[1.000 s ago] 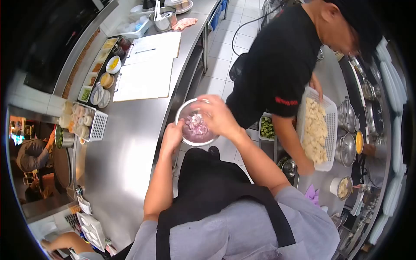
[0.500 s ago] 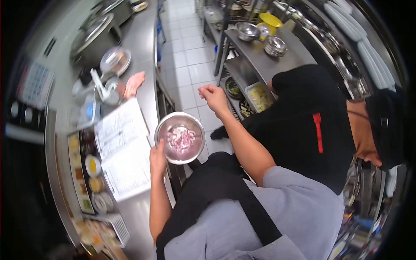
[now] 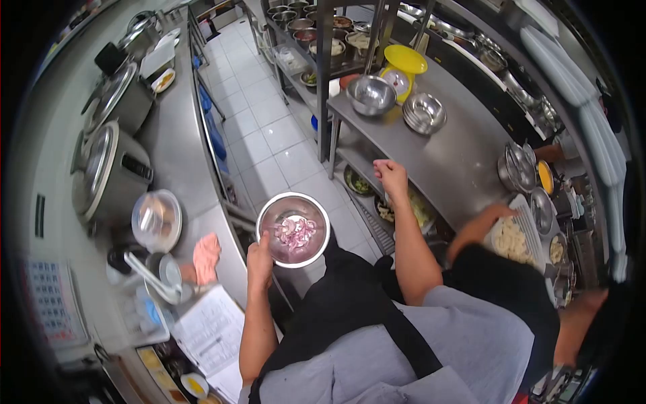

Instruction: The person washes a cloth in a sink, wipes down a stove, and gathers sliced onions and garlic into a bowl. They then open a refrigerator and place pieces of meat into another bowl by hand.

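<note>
Steel bowl (image 3: 272,217): held roughly level over the tiled floor (image 3: 282,145) of the aisle, between the two counters, just in front of the black apron (image 3: 340,303).
Contents: sliced red onion (image 3: 295,232), heaped in the middle of the bottom.
Left hand (image 3: 260,262): clamped on the near rim, thumb over the edge, alone in carrying the bowl.
Right hand (image 3: 390,176): holding nothing, fingers loosely curled, raised at the near edge of the right counter (image 3: 447,158), well apart from the bowl; contact with the steel impossible to tell.
Right counter: large mixing bowl (image 3: 371,94), stack of small steel dishes (image 3: 424,113), yellow scale (image 3: 402,66) behind them.
Co-worker's hand (image 3: 494,214): at the white tray (image 3: 531,229) of pale pieces, further along that counter.
Left counter (image 3: 176,145): pink cloth (image 3: 206,256), rice cooker (image 3: 108,168), papers (image 3: 212,330).
</note>
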The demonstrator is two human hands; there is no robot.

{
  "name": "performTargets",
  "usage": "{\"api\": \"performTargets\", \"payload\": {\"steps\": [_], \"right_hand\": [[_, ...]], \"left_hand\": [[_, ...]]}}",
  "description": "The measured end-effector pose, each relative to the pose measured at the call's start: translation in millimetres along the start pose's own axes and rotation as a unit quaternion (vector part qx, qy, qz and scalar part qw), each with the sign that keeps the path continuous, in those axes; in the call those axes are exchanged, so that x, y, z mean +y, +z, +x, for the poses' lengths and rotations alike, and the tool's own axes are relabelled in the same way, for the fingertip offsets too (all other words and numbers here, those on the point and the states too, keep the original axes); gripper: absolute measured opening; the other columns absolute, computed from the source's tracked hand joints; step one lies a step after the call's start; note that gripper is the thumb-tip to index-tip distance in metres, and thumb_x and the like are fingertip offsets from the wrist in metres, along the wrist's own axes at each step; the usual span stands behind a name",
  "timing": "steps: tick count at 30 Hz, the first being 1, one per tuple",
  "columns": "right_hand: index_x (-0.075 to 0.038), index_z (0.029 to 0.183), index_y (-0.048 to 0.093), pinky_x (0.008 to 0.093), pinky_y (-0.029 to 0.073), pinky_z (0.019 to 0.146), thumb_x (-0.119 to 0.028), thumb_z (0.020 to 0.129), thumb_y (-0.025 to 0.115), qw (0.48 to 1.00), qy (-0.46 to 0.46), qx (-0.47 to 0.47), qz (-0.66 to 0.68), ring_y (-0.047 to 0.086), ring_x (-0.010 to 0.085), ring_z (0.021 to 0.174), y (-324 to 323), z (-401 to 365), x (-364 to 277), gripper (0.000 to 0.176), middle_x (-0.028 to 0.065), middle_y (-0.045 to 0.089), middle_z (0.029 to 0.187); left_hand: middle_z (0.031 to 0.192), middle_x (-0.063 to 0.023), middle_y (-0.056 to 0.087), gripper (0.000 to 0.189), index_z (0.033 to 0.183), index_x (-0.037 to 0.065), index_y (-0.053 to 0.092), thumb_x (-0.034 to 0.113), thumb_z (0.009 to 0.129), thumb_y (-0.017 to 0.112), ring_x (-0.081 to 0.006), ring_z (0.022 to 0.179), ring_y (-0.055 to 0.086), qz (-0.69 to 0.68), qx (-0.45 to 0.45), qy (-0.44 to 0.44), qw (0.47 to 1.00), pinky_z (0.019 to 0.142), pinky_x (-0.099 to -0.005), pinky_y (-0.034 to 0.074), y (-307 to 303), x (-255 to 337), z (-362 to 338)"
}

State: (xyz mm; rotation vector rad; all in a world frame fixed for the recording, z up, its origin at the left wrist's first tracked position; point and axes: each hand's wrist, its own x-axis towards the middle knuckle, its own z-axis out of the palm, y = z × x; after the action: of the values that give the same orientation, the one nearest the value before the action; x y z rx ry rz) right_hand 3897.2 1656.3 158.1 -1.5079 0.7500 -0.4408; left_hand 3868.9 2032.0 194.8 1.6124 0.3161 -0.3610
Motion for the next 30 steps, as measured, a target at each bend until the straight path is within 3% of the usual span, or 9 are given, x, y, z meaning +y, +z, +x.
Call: {"api": "performTargets", "payload": {"steps": [6, 15, 18, 19, 20, 23, 24, 28, 30], "right_hand": [[-0.003, 0.100, 0.070, 0.0224, 0.047, 0.066, -0.019, 0.091, 0.063, 0.993, 0.037, -0.045, -0.100, 0.059, 0.0077, 0.071, 47.6, 107.6, -20.4, 0.020, 0.0028, 0.068, 0.086], [0.001, 0.107, 0.067, 0.0237, 0.049, 0.070, -0.012, 0.093, 0.060, 0.984, -0.170, -0.044, -0.034, 0.061, 0.0085, 0.076, 152.9, 304.9, -141.8, 0.021, 0.0022, 0.066, 0.082], [0.000, 0.110, 0.067, 0.0254, 0.050, 0.070, -0.017, 0.090, 0.065, 0.971, -0.209, 0.023, -0.116, 0.062, 0.0111, 0.074, 171.7, 396.2, -145.0, 0.026, 0.0041, 0.068, 0.081], [-0.001, 0.111, 0.067, 0.0273, 0.050, 0.070, -0.020, 0.088, 0.067, 0.943, -0.201, 0.022, -0.266, 0.063, 0.0145, 0.075, 175.9, 418.1, -154.0, 0.030, 0.0068, 0.068, 0.084], [-0.002, 0.112, 0.066, 0.0293, 0.050, 0.071, -0.023, 0.086, 0.069, 0.895, -0.180, 0.013, -0.408, 0.064, 0.0178, 0.077, 183.2, 430.9, -154.1, 0.034, 0.0095, 0.068, 0.087], [0.000, 0.107, 0.067, 0.0359, 0.049, 0.084, -0.032, 0.082, 0.070, 0.895, -0.234, -0.065, -0.375, 0.065, 0.0306, 0.096, 206.4, 445.9, -163.2, 0.041, 0.0178, 0.067, 0.105], [-0.002, 0.107, 0.068, 0.0393, 0.047, 0.090, -0.032, 0.081, 0.071, 0.855, -0.283, -0.083, -0.426, 0.061, 0.0327, 0.104, 212.6, 449.2, -166.3, 0.040, 0.0205, 0.064, 0.109], [-0.007, 0.110, 0.067, 0.0403, 0.047, 0.091, -0.027, 0.083, 0.069, 0.819, -0.262, -0.086, -0.503, 0.061, 0.0344, 0.102, 227.8, 442.7, -175.9, 0.033, 0.0185, 0.064, 0.109], [-0.007, 0.110, 0.066, 0.0407, 0.047, 0.089, -0.019, 0.083, 0.068, 0.820, -0.262, -0.168, -0.480, 0.060, 0.0346, 0.101, 224.4, 449.9, -181.8, 0.030, 0.0174, 0.063, 0.104]], "left_hand": [[0.074, -0.0092, 0.054, 0.057, 0.093, -0.010, 0.055, 0.047, 0.092, 0.057, -0.0151, 0.064, 0.050, 0.087, 0.023, -0.035, 0.995, 0.056, -0.0316, 0.040, 42.0, 49.6, 158.1], [0.070, -0.0104, 0.054, 0.060, 0.094, -0.011, 0.054, 0.049, 0.091, 0.056, -0.0167, 0.059, 0.050, 0.089, -0.016, -0.059, 0.994, 0.050, -0.0329, 0.039, 87.7, 162.4, 335.2], [0.066, -0.0087, 0.054, 0.056, 0.087, -0.008, 0.057, 0.048, 0.092, 0.056, -0.0153, 0.056, 0.048, 0.094, -0.050, -0.048, 0.993, 0.047, -0.0327, 0.036, 93.2, 183.6, 401.4], [0.066, -0.0087, 0.054, 0.056, 0.087, -0.008, 0.057, 0.048, 0.092, 0.056, -0.0153, 0.056, 0.048, 0.094, -0.059, -0.051, 0.993, 0.047, -0.0327, 0.036, 94.8, 196.7, 421.5], [0.065, -0.0080, 0.054, 0.055, 0.087, -0.008, 0.058, 0.046, 0.092, 0.055, -0.0144, 0.056, 0.048, 0.095, -0.080, -0.040, 0.991, 0.048, -0.0325, 0.037, 91.9, 211.4, 433.4], [0.063, -0.0064, 0.055, 0.052, 0.088, -0.009, 0.061, 0.043, 0.093, 0.055, -0.0131, 0.056, 0.047, 0.111, -0.106, -0.035, 0.987, 0.050, -0.0321, 0.037, 94.3, 245.8, 491.6], [0.063, -0.0055, 0.056, 0.052, 0.089, -0.010, 0.063, 0.041, 0.094, 0.054, -0.0126, 0.056, 0.047, 0.137, -0.102, -0.045, 0.984, 0.051, -0.0320, 0.037, 95.5, 253.9, 509.4], [0.060, -0.0046, 0.055, 0.048, 0.080, -0.006, 0.064, 0.039, 0.093, 0.054, -0.0123, 0.052, 0.046, 0.170, -0.163, -0.001, 0.972, 0.049, -0.0326, 0.037, 110.8, 301.3, 559.6], [0.059, -0.0048, 0.055, 0.049, 0.080, -0.007, 0.064, 0.039, 0.093, 0.054, -0.0127, 0.051, 0.046, 0.187, -0.183, -0.003, 0.965, 0.049, -0.0328, 0.037, 128.0, 316.9, 582.1]]}}
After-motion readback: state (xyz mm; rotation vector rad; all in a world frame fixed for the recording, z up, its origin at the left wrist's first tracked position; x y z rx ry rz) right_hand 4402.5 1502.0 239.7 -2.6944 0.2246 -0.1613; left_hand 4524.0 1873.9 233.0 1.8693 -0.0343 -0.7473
